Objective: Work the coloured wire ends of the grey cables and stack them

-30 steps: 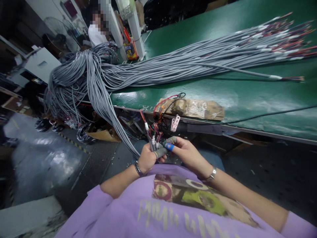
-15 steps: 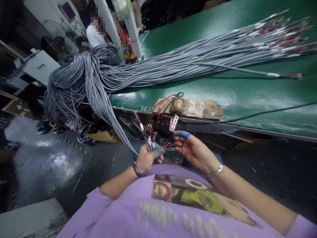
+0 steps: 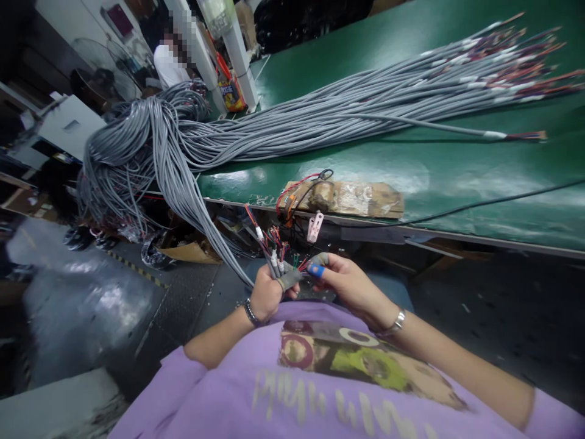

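Several grey cables point(image 3: 274, 268) with white sleeves and thin coloured wire ends are gripped in my left hand point(image 3: 269, 291). Grey wrapping covers its thumb. My right hand point(image 3: 342, 277) pinches the coloured wires point(image 3: 301, 265) that point rightward out of the left hand; grey and blue wrapping covers its fingertips. Just above the right hand, a pink clip point(image 3: 315, 227) hangs at the bench edge, touched by neither hand. The held cables run up to a big grey cable bundle point(image 3: 178, 164) draped over the bench.
Across the green bench point(image 3: 457, 177) lie many grey cables point(image 3: 320, 125) with bare wire ends at the right. A wooden block point(image 3: 356, 199) with red and black leads sits at the front edge. A white post point(image 3: 242, 67) and a person in a white top point(image 3: 170, 64) are behind.
My right hand has moved from beside the pink clip down and left to the wires, and its fingers have closed on them. The left hand keeps its hold.
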`<state>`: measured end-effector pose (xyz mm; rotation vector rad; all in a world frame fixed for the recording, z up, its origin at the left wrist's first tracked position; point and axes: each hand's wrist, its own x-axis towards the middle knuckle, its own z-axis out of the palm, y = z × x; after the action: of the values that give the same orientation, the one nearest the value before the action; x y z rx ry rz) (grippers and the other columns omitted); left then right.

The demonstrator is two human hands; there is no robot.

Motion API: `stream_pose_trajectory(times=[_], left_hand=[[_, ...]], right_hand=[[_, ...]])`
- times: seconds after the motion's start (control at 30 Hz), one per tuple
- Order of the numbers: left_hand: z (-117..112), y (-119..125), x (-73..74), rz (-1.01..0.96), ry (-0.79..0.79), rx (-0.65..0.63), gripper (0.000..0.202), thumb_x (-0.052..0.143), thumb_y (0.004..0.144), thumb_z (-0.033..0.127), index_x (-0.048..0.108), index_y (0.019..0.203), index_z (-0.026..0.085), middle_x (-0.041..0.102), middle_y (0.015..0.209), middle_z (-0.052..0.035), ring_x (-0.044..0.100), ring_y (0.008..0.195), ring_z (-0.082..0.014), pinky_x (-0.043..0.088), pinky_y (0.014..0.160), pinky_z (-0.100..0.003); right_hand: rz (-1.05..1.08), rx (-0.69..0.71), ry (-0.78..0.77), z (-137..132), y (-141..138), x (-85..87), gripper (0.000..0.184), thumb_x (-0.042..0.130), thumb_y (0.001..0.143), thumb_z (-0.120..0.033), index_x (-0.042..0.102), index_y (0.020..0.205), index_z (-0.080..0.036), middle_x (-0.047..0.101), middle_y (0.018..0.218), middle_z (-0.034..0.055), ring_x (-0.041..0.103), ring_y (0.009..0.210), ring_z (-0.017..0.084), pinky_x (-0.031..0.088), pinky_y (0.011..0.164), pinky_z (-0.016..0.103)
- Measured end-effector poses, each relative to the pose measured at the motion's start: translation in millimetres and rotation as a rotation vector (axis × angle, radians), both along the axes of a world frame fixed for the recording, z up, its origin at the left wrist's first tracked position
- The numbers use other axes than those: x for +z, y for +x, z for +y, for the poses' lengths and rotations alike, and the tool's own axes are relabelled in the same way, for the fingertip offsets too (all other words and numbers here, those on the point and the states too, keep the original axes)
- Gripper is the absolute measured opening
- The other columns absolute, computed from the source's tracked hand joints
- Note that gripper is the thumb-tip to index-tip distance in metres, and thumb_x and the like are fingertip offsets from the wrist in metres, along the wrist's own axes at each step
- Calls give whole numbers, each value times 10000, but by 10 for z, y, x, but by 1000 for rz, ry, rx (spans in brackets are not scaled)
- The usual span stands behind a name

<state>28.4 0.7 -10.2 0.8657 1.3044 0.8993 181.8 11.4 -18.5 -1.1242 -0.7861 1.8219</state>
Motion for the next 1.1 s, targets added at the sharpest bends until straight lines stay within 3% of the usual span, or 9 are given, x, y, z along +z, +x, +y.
stream_pose_trajectory(times=[0.33,0.57,0.73,0.87,1.1], left_hand=[[11,43,45,16,42,80,438,782,542,551,565,567,171,562,459,12,473,381,-89,413,412,-228],[17,31,15,14,24,58,456,794,521,549,539,594,179,561,464,21,474,385,-91,400,404,-225],[16,28,-1,13,30,43,452,799,535,542,545,603,174,547,456,22,479,386,-96,406,407,-229],[28,30,35,-4,42,42,442,808,532,521,545,571,168,537,441,21,473,374,-95,396,396,-227],[74,2,181,-84,-18,-10,422,819,518,472,534,525,161,548,434,15,449,351,-71,354,370,-199]], right_hand=[[55,-21,-15,-93,-60,-42,491,840,482,-585,598,649,-192,542,558,-39,458,495,94,459,512,266],[-11,16,-4,1,-38,66,453,822,512,-557,632,705,-193,518,542,-53,446,484,90,435,502,253],[4,-17,-3,7,-74,46,444,839,479,-532,620,653,-188,565,589,-35,453,506,88,432,498,247],[45,-63,-50,-18,-69,-44,421,873,459,-457,607,638,-184,557,582,-41,466,522,89,441,508,241],[165,-235,-136,72,94,-136,348,856,543,-387,577,617,-193,496,551,-60,407,488,69,435,498,219]])
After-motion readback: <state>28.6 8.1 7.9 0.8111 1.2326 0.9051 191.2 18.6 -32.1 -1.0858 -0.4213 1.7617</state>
